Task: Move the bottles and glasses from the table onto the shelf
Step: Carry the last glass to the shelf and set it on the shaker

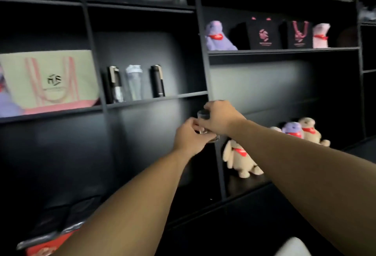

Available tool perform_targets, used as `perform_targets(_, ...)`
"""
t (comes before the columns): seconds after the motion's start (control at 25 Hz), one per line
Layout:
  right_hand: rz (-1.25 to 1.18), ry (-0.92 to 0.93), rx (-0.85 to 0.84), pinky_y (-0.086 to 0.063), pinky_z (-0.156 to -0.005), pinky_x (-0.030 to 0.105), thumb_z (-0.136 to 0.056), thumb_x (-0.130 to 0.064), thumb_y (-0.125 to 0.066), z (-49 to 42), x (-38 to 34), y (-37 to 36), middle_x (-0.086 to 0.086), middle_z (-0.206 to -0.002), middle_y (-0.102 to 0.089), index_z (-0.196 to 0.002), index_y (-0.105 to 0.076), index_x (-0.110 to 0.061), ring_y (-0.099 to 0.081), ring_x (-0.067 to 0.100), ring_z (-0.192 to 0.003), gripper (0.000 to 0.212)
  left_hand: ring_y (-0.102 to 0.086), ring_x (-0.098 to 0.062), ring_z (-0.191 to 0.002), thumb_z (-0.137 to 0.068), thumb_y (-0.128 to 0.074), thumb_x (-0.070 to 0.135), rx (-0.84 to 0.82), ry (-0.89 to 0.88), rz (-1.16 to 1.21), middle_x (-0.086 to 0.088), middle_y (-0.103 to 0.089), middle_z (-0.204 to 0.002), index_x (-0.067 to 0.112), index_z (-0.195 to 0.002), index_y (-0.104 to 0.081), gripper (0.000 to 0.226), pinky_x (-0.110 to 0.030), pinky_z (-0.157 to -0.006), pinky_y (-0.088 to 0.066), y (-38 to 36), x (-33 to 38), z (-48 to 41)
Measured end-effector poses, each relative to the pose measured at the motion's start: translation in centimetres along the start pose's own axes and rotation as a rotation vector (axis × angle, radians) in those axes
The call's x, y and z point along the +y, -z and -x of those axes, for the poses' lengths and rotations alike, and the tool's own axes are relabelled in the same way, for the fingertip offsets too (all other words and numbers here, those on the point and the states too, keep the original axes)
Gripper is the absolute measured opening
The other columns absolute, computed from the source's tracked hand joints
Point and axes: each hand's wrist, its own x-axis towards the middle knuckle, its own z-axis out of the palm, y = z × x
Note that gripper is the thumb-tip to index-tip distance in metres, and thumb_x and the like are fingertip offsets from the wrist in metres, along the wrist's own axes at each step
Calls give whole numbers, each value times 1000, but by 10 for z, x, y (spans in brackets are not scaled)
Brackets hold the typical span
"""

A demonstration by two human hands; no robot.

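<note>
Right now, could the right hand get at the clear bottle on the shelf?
Probably not yet: the right hand and left hand both grip a glass. Otherwise the clear bottle stands unblocked at the shelf front.

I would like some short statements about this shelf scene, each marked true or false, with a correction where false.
1. Both hands hold one clear glass. True: the left hand and the right hand are both on it.
2. Three bottles stand on a shelf. True.
3. The glass already rests on a shelf. False: it is in the air.
4. The tote bag is right of the bottles. False: left.
</note>
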Motion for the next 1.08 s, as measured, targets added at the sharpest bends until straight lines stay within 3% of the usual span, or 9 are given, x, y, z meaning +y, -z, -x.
perform_targets(0.16,-62,52,36,-49,-73,32,-86,-48,-66,-69,-69,-28,13,-101,-67,-103,-67,-8,-66,33,-99,43,-61,-11,-68,-68,-91,35,41,-2,-151,6,-70,-81,21,-86,-65,35,-12,-48,-41,89,-14,-58)
perform_targets(0.32,-96,107,47,-53,-75,34,-87,-52,-70,-138,-108,-53,13,-100,-66,-101,-66,-5,-65,32,-91,49,-70,-17,-82,-70,-81,37,138,14,-255,2,-75,-87,19,-93,-71,31,-27,-65,-51,136,-30,-114)
perform_targets(0.4,-103,119,45,-45,-67,31,-87,-50,-69,-180,-119,-68,11,-94,-64,-89,-59,-9,-61,28,-83,43,-70,-21,-79,-76,-75,37,165,41,-324,-2,-75,-82,19,-84,-72,20,-27,-64,-51,150,-40,-152)
perform_targets(0.48,-109,146,74,-41,-69,30,-87,-49,-68,-225,-125,-81,11,-94,-63,-89,-59,-10,-62,28,-89,40,-64,-19,-70,-80,-71,36,182,44,-400,0,-68,-73,19,-74,-68,18,-25,-55,-45,159,-48,-196)
perform_targets(0.64,-203,179,117,-51,-82,34,-87,-45,-69,-308,-123,-113,14,-113,-67,-116,-66,-5,-64,32,-111,49,-56,-22,-73,-82,-70,38,220,65,-549,0,-63,-76,17,-81,-70,21,-26,-54,-38,167,-72,-279)
perform_targets(0.84,-283,230,20,-50,-99,40,-90,-43,-67,-403,-118,-198,21,-131,-60,-138,-50,-7,-58,37,-119,62,-69,-29,-86,-84,-62,25,236,150,-699,-8,-72,-92,11,-97,-74,22,-28,-63,-44,166,-132,-352)
perform_targets(0.96,-279,220,10,-48,-98,42,-93,-43,-62,-440,-114,-232,22,-130,-60,-140,-47,-10,-54,40,-122,59,-62,-29,-76,-84,-55,12,201,187,-783,-9,-69,-83,12,-84,-65,10,-28,-55,-41,162,-151,-379)
perform_targets(1.08,-317,231,-11,-47,-101,43,-94,-42,-62,-468,-111,-255,21,-132,-60,-144,-43,-13,-52,40,-125,61,-58,-26,-69,-86,-54,6,184,207,-849,-12,-68,-86,13,-75,-61,15,-27,-50,-38,160,-168,-403)
